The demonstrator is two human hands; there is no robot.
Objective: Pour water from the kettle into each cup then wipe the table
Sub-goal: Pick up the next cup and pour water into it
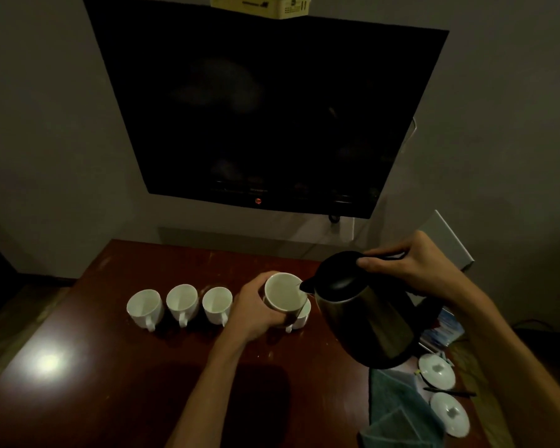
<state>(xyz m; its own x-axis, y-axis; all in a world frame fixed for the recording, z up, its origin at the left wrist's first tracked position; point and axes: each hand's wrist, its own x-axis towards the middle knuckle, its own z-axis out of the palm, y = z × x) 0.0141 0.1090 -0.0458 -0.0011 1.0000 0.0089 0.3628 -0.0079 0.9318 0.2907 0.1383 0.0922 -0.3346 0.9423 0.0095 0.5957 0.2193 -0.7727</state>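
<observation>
the left hand (256,305) holds a cup (283,292) up; the right hand (411,266) grips the tipped kettle (366,318), spout maybe touching the rim.

white cups, dark red table, steel-and-black kettle in dim light

the four cups (181,302) in the row and the held cup (285,292) are plain white; the kettle (366,321) has a brushed silver body with a black lid, spout and handle. the table (143,367) is glossy dark reddish brown. the folded cloth (398,412) is muted blue-grey, the two lids (437,371) beside it white. the tv (265,111) is black with a small red light, against a grey wall (46,124).
</observation>
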